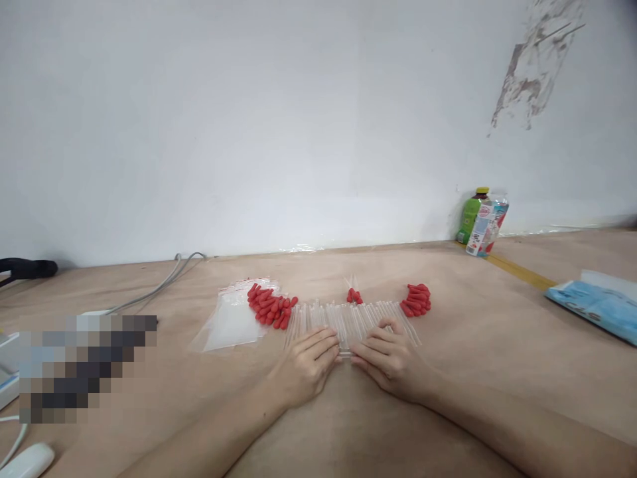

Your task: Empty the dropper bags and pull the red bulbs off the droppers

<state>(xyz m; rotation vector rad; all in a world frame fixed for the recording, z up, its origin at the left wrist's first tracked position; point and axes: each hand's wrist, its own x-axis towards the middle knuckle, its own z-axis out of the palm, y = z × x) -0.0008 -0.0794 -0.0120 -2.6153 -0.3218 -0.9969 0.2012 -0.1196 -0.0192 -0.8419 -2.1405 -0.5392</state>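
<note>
A row of clear dropper tubes (365, 317) lies side by side on the table, pointing away from me. Across the near ends runs one clear tube (345, 354), held crosswise between my two hands. My left hand (311, 362) has its fingers closed together at the left end of that tube, fingertips over the row. My right hand (391, 362) is closed on its right end, fingers bent over the row. Red rubber bulbs (269, 305) are heaped left of the tubes, with more red bulbs (417, 300) on the right. A few tubes with red bulbs fitted (354, 296) lie behind the row.
Clear zip bags (233, 320) lie at the left, near a grey cable (162, 287). A blurred-out patch (84, 368) and a white mouse (30, 460) are further left. A green bottle (470, 216), a carton (485, 229) and a blue packet (597, 305) are at the right.
</note>
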